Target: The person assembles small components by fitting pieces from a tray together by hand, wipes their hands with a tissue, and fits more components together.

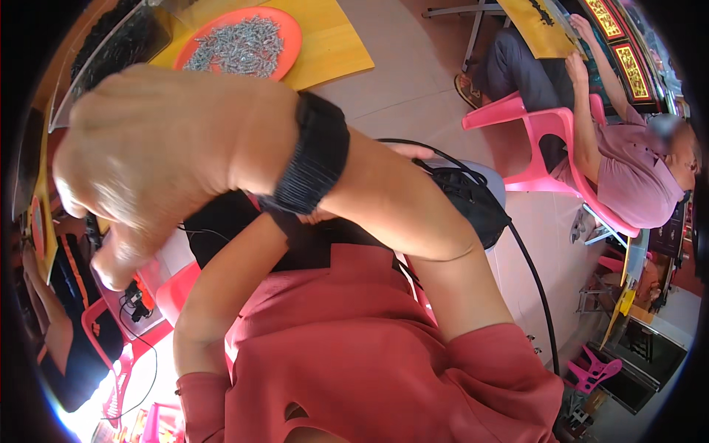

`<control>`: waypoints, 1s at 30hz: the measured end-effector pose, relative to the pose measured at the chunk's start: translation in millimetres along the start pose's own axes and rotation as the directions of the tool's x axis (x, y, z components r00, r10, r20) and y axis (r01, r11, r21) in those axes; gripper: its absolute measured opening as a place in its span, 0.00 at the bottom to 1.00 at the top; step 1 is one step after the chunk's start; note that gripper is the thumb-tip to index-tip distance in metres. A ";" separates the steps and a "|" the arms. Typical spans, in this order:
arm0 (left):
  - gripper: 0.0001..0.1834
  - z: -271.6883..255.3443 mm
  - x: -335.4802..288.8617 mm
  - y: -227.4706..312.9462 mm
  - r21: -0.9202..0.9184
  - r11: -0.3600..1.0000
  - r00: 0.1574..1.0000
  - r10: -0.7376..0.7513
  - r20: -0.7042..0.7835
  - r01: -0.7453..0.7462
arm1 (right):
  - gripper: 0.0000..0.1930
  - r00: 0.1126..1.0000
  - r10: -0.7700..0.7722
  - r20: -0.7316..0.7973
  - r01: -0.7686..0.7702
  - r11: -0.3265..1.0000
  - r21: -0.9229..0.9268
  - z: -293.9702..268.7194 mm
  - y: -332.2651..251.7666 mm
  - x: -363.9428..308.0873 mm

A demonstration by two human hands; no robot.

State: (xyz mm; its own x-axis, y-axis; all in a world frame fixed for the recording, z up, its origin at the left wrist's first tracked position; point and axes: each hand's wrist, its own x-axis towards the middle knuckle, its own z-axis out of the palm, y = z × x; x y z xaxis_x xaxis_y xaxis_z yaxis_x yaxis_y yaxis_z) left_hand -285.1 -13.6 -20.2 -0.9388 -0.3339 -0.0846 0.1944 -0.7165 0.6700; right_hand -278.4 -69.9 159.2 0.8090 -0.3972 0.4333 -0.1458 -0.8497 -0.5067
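My right hand (140, 162) looms large and slightly blurred at the left, back toward me, at the end of a forearm wearing a black wristband (314, 155). Its fingers curl downward, and whatever they hold, if anything, is hidden. My left hand (317, 215) lies mostly behind my right forearm near my lap, so its fingers cannot be read. A black band (289, 230) is around that wrist. Just beyond my right hand, an orange-red plate (294, 37) heaped with small silvery metal screw-like parts (240, 48) rests on a yellow tabletop (332, 48).
A black cable (533, 277) runs down beside a black bag (465, 199) at my right. Farther right, a person (631, 166) sits on a pink plastic chair (550, 136) at another yellow table (543, 33). Another person's arm (48, 295) shows at the far left, near pink chairs (177, 292).
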 end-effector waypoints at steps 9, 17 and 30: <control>0.41 -24.4 -2.4 17.7 0.107 0.994 0.999 -0.025 -0.022 0.027 | 0.22 0.974 -0.068 -0.217 0.069 0.998 -0.004 27.3 2.9 -45.5; 0.25 -25.0 25.6 5.2 0.105 0.994 0.997 -0.033 -0.075 0.041 | 0.22 0.973 -0.073 -0.219 0.077 0.997 0.010 23.4 9.8 -31.0; 0.14 -80.2 100.6 -31.1 0.591 0.747 0.746 0.197 -0.636 0.306 | 0.20 0.911 -0.059 -0.409 0.094 0.993 0.067 -5.9 33.4 -55.1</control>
State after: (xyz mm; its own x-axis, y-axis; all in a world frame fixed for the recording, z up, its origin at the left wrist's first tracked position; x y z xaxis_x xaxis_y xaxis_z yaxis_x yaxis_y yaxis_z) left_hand -362.8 -74.1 -108.7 -0.4816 -0.7798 -0.3999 -0.3096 -0.2755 0.9101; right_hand -331.1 -78.4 122.8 0.5126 -0.4532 0.7293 -0.0305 -0.8584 -0.5120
